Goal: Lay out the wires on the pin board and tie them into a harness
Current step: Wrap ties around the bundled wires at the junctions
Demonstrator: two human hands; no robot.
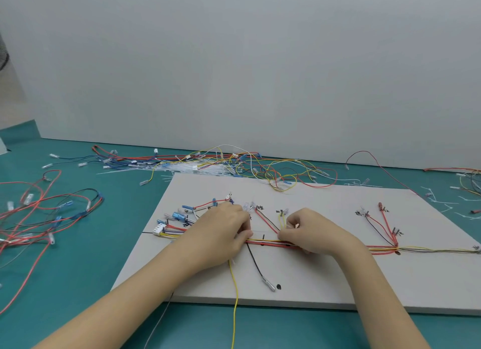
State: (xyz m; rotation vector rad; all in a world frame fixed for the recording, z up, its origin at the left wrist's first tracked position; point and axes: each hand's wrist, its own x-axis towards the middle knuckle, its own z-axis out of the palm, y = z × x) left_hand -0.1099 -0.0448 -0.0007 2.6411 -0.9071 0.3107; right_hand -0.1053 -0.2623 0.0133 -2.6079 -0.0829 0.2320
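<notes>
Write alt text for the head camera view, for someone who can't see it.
Both hands, left hand and right hand, pinch a bundle of wires laid along a white pin board on a teal table. Loose wires lie around.

The board (325, 278) looks flat, white and matt, like foam; the wires (270, 242) wear smooth, shiny plastic coats; the green tabletop (78, 270) is smooth with a soft shine

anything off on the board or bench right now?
One long yellow wire leaves the bundled wire trunk under the left hand and hangs off the white pin board's front edge. Cut white cable-tie scraps litter the green bench on the right.
</notes>
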